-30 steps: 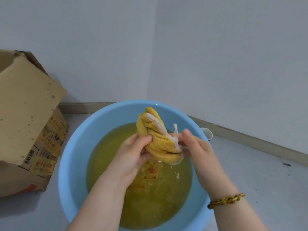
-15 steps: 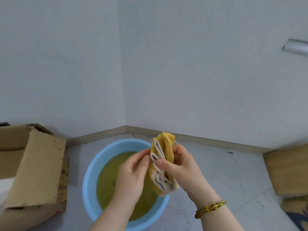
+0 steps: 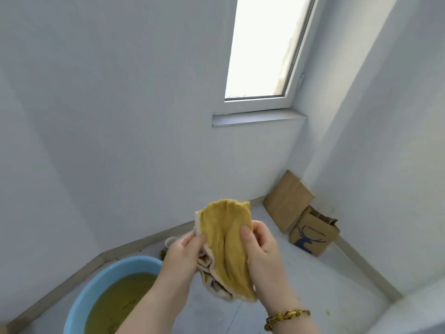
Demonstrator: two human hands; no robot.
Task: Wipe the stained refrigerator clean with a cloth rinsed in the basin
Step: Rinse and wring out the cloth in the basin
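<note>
While the blue basin (image 3: pixel 106 273) of murky yellow water is cut off at the lower left of the frame, the bunched yellow cloth (image 3: pixel 226 239), cream underneath, hangs at lower centre, with the left hand (image 3: pixel 184 255) and right hand (image 3: pixel 261 249) each holding it in a clamped grip.

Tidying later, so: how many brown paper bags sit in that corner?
2. The deer-print bag stands open on the floor; the flat plain bag leans on the wall behind it. Others may lie outside the view.
</note>
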